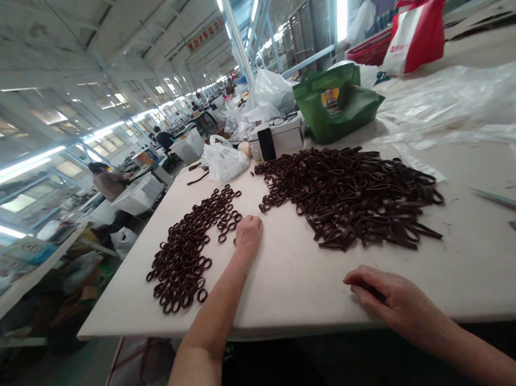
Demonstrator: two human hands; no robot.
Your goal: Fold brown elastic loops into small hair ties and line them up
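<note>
My left hand (249, 231) rests low over the table at the right edge of a spread of small dark brown rings (181, 262). Its fingers are curled down and together, and whatever is under them is hidden. A ring or two show right beside its wrist. Nearer the front edge, my right hand (389, 295) is held with curled fingers, thumb and fingertips close together. Shadow hides its palm, so I cannot tell if anything is in it. Beyond that hand lies a large heap of dark brown flat loops (349, 193), longer than the rings.
Scissors (507, 202) lie at the right. Along the back stand a white plastic bag (224, 160), a black phone (266, 145) leaning on a white box (287, 136), and a green bag (338, 106). A red and white bag (418, 34) is farther back. Other people sit at distant tables.
</note>
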